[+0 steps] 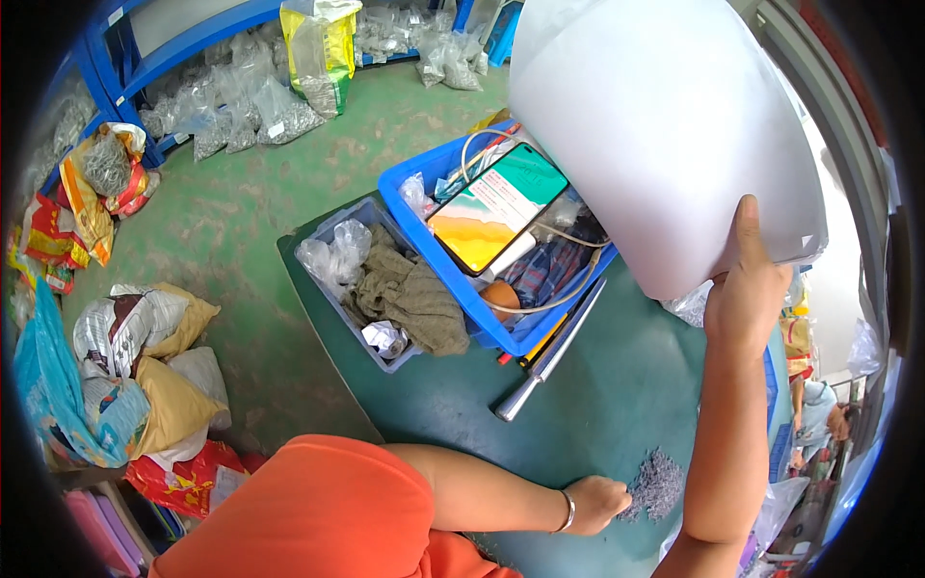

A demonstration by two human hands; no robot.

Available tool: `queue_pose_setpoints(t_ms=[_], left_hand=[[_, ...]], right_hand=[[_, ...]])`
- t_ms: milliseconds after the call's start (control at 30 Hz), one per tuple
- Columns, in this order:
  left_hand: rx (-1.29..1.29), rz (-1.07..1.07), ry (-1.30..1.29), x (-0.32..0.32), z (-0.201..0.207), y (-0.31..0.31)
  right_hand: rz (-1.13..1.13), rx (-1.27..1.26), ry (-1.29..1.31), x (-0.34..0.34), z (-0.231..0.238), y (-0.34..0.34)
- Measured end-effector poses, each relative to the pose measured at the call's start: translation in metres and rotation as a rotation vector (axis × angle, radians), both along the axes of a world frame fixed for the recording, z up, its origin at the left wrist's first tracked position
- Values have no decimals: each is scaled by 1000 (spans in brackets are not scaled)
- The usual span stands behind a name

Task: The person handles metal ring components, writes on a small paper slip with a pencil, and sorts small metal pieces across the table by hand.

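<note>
On the green table my left hand [595, 503], with a bracelet on its wrist, has its fingers curled together at the left edge of a pile of small grey pieces [660, 484]. Whatever those fingers hold, if anything, is hidden. Raised at the right, my right hand [747, 299] grips the lower edge of a large, curved white sheet [665, 125], thumb on its front face. The sheet hides part of the table's far side.
A blue crate [414, 217] holds cables and cloth, with a lit phone [498, 207] on top. Beside it sit a grey bin [385, 361] with a brown rag and a metal-handled tool [525, 390]. Sacks [178, 405] and bagged parts [241, 106] line the floor and shelf. Another person [819, 414] is far right.
</note>
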State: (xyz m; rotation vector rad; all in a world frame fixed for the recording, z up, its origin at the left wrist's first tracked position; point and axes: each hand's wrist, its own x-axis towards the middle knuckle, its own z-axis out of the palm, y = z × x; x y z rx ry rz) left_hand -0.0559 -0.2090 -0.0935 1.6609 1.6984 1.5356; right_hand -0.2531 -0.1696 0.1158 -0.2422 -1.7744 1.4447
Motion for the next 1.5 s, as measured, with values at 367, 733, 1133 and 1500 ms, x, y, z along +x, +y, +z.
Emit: queue_pose_setpoints(t_ms=[367, 733, 1133, 1500], left_hand=[[-21, -35, 6, 0, -4, 3], [69, 2, 0, 6, -29, 19], [-68, 130, 148, -8, -35, 9], [-188, -124, 80, -32, 30, -8]], right_hand=[[-15, 62, -16, -4, -3, 2], [173, 506, -353, 16, -58, -44], [314, 934, -300, 199, -110, 36], [-224, 806, -785, 382, -171, 59]])
